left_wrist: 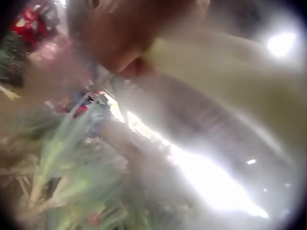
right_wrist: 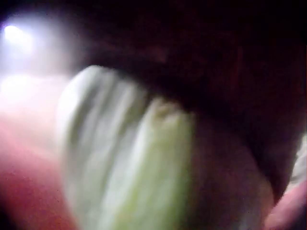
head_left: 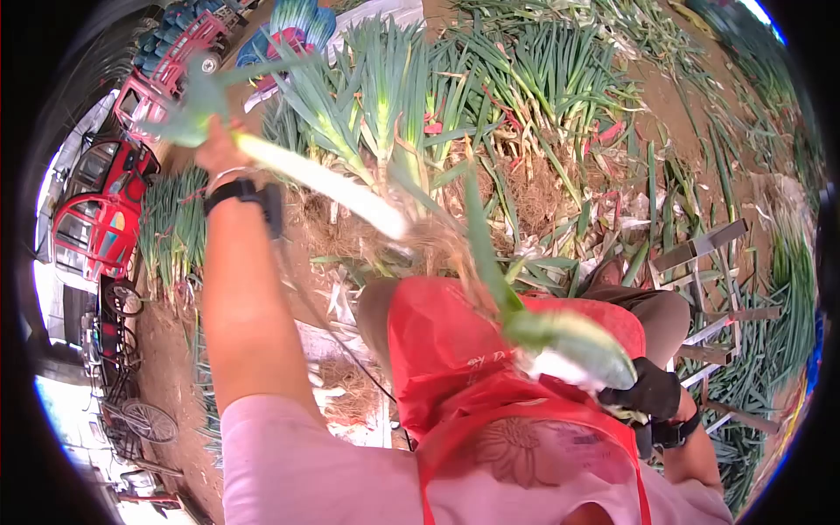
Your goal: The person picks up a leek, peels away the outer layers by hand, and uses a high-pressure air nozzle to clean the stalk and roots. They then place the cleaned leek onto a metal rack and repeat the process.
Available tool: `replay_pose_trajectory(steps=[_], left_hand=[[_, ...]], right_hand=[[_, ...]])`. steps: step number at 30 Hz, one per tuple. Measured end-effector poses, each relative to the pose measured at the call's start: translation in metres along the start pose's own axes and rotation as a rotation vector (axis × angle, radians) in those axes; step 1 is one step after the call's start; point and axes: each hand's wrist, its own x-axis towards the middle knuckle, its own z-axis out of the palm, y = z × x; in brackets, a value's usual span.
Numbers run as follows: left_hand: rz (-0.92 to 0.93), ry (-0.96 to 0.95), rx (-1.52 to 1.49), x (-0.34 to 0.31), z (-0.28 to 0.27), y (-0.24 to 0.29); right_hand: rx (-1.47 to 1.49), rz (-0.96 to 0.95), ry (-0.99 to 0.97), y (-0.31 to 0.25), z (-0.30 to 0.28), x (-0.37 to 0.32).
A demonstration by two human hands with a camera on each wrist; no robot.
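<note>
In the head view my bare left hand (head_left: 220, 150) grips a leek (head_left: 324, 185) at the upper left, its white stalk slanting down to the right. The left wrist view shows that hand (left_wrist: 129, 40) blurred against the pale stalk (left_wrist: 206, 67). My right hand (head_left: 649, 389), in a dark glove, holds pale green leek leaves (head_left: 573, 337) over the red apron (head_left: 437, 350). Close up in the right wrist view, the leaves (right_wrist: 144, 158) lie against the dark glove; the fingers are mostly hidden.
Upright leeks (head_left: 385, 96) stand in bunches ahead, with peeled scraps (head_left: 560, 219) on the ground. A metal frame (head_left: 700, 245) is at the right, by more leeks (head_left: 770, 350). Red vehicles (head_left: 101, 214) and a bicycle (head_left: 149, 422) stand at the far left.
</note>
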Motion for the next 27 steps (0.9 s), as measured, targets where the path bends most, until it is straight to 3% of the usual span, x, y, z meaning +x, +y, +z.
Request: replay_pose_trajectory(steps=[1, 3, 4, 5, 7, 9, 11, 13, 15, 18, 20, 21, 23, 24, 27], left_hand=[[-0.072, 0.174, 0.01, 0.007, -0.003, 0.015], [0.125, 0.017, -0.076, -0.009, 0.002, 0.019], [0.075, 0.054, -0.169, -0.03, 0.019, 0.029], [0.058, -0.046, -0.245, -0.034, 0.02, 0.029], [0.013, -0.101, -0.367, -0.057, 0.036, 0.034], [0.038, -0.188, -0.421, -0.066, 0.043, 0.03], [0.067, -0.191, -0.339, -0.102, 0.061, 0.023], [0.137, -0.249, -0.3, -0.132, 0.075, 0.014], [0.221, -0.303, -0.263, -0.166, 0.089, 0.013], [0.173, -0.378, -0.352, -0.218, 0.109, 0.02], [0.115, -0.593, -0.519, -0.238, 0.114, 0.021], [0.109, -0.601, -0.528, -0.246, 0.115, 0.021], [-0.076, -0.75, -0.644, -0.26, 0.115, 0.023], [-0.13, -0.751, -0.654, -0.262, 0.116, 0.02], [-0.185, -0.743, -0.52, -0.267, 0.116, 0.02]], right_hand=[[0.061, 0.246, 0.026, 0.006, -0.013, 0.005], [0.083, -0.048, 0.056, -0.022, -0.009, 0.048], [-0.146, -0.232, 0.021, 0.009, -0.028, 0.089], [-0.607, -0.157, 0.036, 0.005, -0.04, 0.127], [-1.326, -0.015, 0.409, -0.034, -0.032, 0.144], [-0.807, -0.565, 0.486, -0.037, -0.058, 0.17], [-0.575, -0.607, 0.424, -0.113, -0.026, 0.142], [-0.748, -0.989, 0.596, -0.152, 0.011, 0.146], [-0.746, -1.196, 0.634, -0.179, 0.042, 0.164], [-0.734, -1.206, 0.693, -0.194, 0.062, 0.183], [-0.441, -1.298, 0.571, -0.204, 0.06, 0.172], [-0.447, -1.294, 0.583, -0.212, 0.056, 0.163], [-0.404, -1.011, 0.297, -0.23, 0.047, 0.145], [-0.439, -1.15, 0.374, -0.226, 0.049, 0.151], [-0.39, -1.076, 0.357, -0.202, 0.061, 0.146]])
